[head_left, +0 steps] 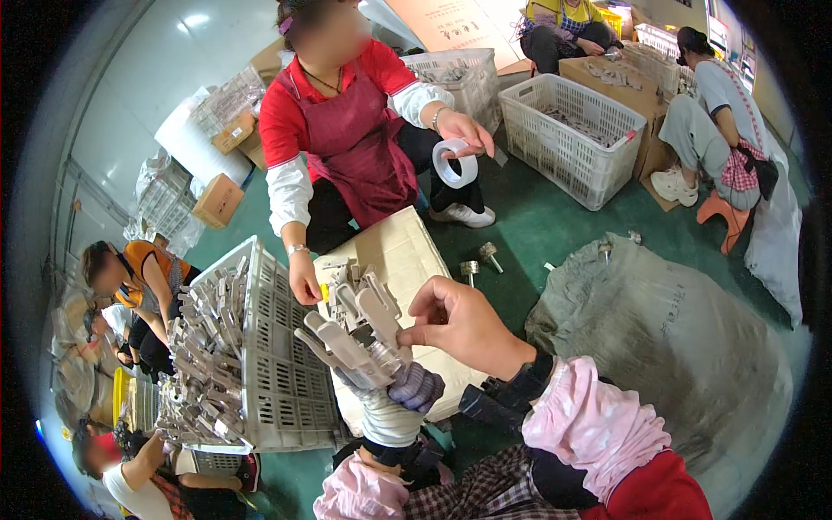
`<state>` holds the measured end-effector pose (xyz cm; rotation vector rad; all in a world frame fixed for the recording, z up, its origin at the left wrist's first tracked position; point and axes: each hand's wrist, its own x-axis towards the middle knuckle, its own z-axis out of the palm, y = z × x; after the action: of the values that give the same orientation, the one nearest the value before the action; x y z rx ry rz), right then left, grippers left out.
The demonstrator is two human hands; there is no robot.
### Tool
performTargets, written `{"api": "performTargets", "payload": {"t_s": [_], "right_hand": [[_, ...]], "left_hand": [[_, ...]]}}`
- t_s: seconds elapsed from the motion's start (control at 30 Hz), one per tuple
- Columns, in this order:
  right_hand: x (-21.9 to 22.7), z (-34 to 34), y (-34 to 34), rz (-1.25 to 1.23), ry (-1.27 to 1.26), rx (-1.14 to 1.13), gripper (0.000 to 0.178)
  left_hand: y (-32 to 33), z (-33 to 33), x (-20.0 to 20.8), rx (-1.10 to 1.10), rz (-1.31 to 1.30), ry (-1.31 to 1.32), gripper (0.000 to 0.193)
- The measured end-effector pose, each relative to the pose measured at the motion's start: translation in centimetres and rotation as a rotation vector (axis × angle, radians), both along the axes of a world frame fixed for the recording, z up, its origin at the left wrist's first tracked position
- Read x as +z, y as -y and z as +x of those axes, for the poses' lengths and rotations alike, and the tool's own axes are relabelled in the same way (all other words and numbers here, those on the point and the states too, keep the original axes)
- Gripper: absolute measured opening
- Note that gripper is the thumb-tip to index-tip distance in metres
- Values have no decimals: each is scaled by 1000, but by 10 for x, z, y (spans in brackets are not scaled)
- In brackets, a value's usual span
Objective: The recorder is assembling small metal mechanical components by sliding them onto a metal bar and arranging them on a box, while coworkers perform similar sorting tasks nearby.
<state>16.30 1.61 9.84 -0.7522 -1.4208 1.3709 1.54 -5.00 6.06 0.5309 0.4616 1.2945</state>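
In my left hand, which wears a purple-grey knit glove, a bundle of beige-grey lever-shaped handles is gripped from below, with their ends fanning upward. My bare right hand comes in from the right, thumb and forefinger pinched together against the bundle's right side. Whatever lies between those fingertips is too small to make out. Beneath the bundle is a flat beige cardboard surface. Opposite me, a person in a red apron reaches one hand to the cardboard's far left edge and holds a roll of clear tape in the other.
Left of the cardboard stands a white plastic crate heaped with similar handles. Another white crate is at the back right. Round-headed metal parts lie on the green floor. A large grey-green sack fills the right side. Other people sit around.
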Motion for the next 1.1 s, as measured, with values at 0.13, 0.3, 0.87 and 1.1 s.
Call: {"api": "performTargets", "payload": {"t_s": [0.13,0.3,0.87,1.1], "right_hand": [[-8,-1,-5,-191,-42,121,37],[-23,-5,-13,-409,-179,457,46],[-4,-13,6,-366,-135,306,44],[-19,-11,-3,-370,-198,328,42]], "left_hand": [[5,5,6,-24,-104,-53,57],[0,-1,-3,-233,-51,195,52],[-9,-8,-11,-123,-150,28,65],[-8,4,11,77,-155,-275,81]]}}
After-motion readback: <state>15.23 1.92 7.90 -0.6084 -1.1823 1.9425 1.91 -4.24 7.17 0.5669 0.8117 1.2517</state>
